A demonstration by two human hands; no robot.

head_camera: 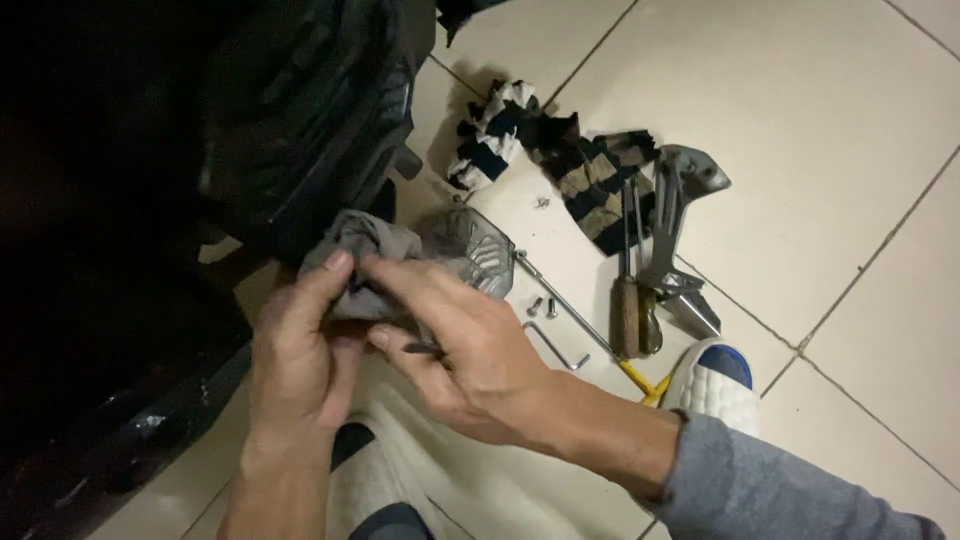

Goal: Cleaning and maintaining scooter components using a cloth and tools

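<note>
Grey rag [362,245] sits pinched between your left hand [300,350] and right hand [455,345], both squeezed on it.

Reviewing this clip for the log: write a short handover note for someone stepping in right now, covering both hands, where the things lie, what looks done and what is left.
Left hand: pinching a grey rag from below.
Right hand: fingers on the same rag from above; a thin dark tool shows under its fingers.
Just behind the rag: a slotted grey metal cover, beside the dark machine.
On the tiled floor: striped cloths, two screwdrivers, a metal bracket, a hex key, loose screws.
Done: the cover and bracket appear removed, screws out.
Left: cannot tell from this view how far the wiping has gone.
</note>
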